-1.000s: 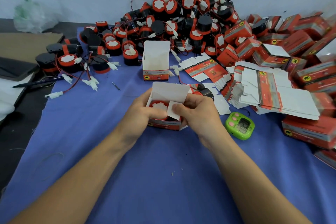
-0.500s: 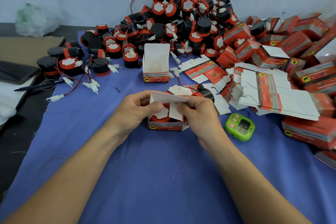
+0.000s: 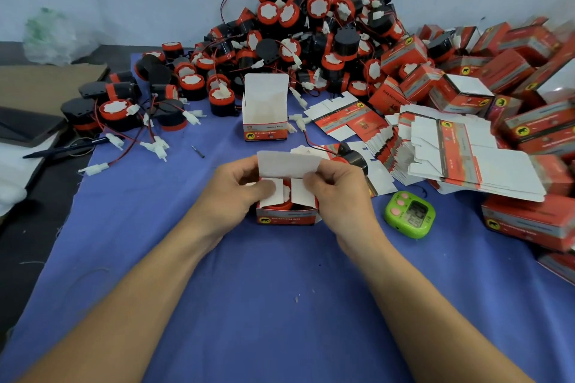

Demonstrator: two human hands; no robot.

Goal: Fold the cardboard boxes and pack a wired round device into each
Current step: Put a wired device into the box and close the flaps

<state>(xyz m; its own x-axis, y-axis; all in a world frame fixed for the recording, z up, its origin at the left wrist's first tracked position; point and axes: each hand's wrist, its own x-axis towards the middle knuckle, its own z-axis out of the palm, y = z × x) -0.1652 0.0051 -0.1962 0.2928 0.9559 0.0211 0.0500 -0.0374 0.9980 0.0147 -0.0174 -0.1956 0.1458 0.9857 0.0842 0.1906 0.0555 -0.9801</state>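
A small red cardboard box [image 3: 287, 217] stands on the blue cloth at the centre, with a red round device [image 3: 281, 204] showing inside it. Both white side flaps are folded in over the device. My left hand [image 3: 236, 188] grips the box's left side, thumb on the left flap. On the other side my right hand [image 3: 337, 188] holds the box, thumb on the right flap. The white top lid [image 3: 287, 164] is bent forward between my fingers above the opening. Behind it another folded box [image 3: 265, 109] stands open and upright.
A heap of red and black wired round devices [image 3: 311, 40] lies at the back. Flat box blanks [image 3: 448, 152] are stacked on the right, packed boxes [image 3: 497, 71] piled behind them. A green timer [image 3: 409, 214] lies right of my hands. One loose device [image 3: 351, 157] sits behind the box.
The side flaps have been folded in over the device. The top lid has come forward and down toward the opening. Both hands stayed on the box.
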